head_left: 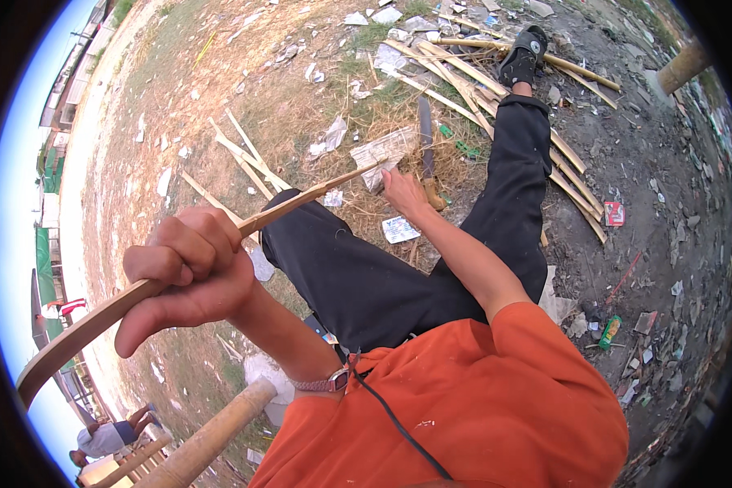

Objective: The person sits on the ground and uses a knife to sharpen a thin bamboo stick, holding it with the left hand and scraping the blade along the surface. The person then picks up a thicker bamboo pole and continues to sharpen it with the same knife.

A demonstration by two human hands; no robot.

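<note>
My left hand [189,272] is wrapped round a long bamboo strip [106,321], its thumb pointing down the near side. The strip curves up from the lower left and narrows to a tip by a pale wooden block [385,153] on the ground. My right hand [407,195] is low between my legs, against the near right corner of the block and close to the strip's tip. Its fingers are mostly hidden, so I cannot tell what they grip. Just right of it lies a machete, its dark blade [425,130] pointing away and its wooden handle [435,195] toward me.
Split bamboo strips [464,77] lie in a pile under and beside my right leg [508,171]. More strips [248,159] lie beyond my left knee. Bamboo posts [211,439] [683,69] stand lower left and upper right. Litter covers the ground; a person [110,437] is at lower left.
</note>
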